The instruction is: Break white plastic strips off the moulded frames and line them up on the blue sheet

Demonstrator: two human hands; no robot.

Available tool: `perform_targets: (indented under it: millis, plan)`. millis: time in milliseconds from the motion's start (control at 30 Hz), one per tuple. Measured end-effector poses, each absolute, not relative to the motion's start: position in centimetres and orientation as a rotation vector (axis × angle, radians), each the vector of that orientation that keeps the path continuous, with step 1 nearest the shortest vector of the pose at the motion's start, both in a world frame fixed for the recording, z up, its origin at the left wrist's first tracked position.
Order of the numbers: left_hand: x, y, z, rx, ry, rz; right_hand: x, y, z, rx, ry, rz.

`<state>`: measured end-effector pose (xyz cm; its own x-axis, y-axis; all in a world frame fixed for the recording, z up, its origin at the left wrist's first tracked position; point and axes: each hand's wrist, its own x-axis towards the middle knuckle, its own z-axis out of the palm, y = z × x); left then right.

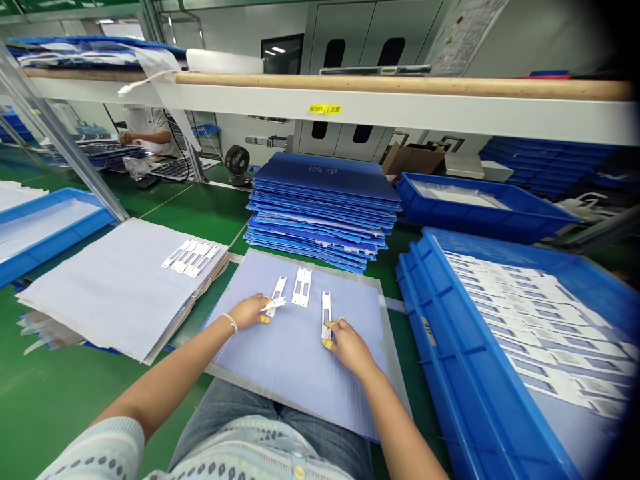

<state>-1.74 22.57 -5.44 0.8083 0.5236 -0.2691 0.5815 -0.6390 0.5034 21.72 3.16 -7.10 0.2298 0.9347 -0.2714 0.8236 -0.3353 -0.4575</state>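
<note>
My left hand (249,312), with yellow finger covers, is closed on a few small white pieces (275,303). Just beyond its fingertips a slim white plastic part (282,280) with cut-out windows lies on a pale bluish sheet (295,363). My right hand (349,345), also with yellow finger covers, pinches the near end of a white slotted strip (327,295) at the sheet's right side. Between the hands, a pair of white slotted parts (302,272) rests side by side on the sheet.
On the left, a stack of white sheets (105,287) carries several slotted parts (193,257). Behind the work sheet rises a pile of blue boards (325,180). Blue trays (425,293) holding rows of white parts stand at right. A shelf (390,107) crosses above; a person (150,130) sits beyond.
</note>
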Motion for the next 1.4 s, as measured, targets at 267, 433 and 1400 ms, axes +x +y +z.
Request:
perform_targets:
  millis: [267, 433, 1400]
  plan:
    - [-1.9, 23.0, -5.9, 2.462, 0.802, -0.168, 21.8, 3.4, -7.2, -2.276, -1.717, 0.74]
    - [-0.1, 23.8, -5.1, 2.51, 0.792, -0.183, 22.3, 5.8, -6.6, -2.268, -1.68, 0.637]
    - [5.2, 24.1, -6.6, 2.332, 0.918, -0.097, 22.0, 11.7, -8.3, -2.295, -1.662, 0.61]
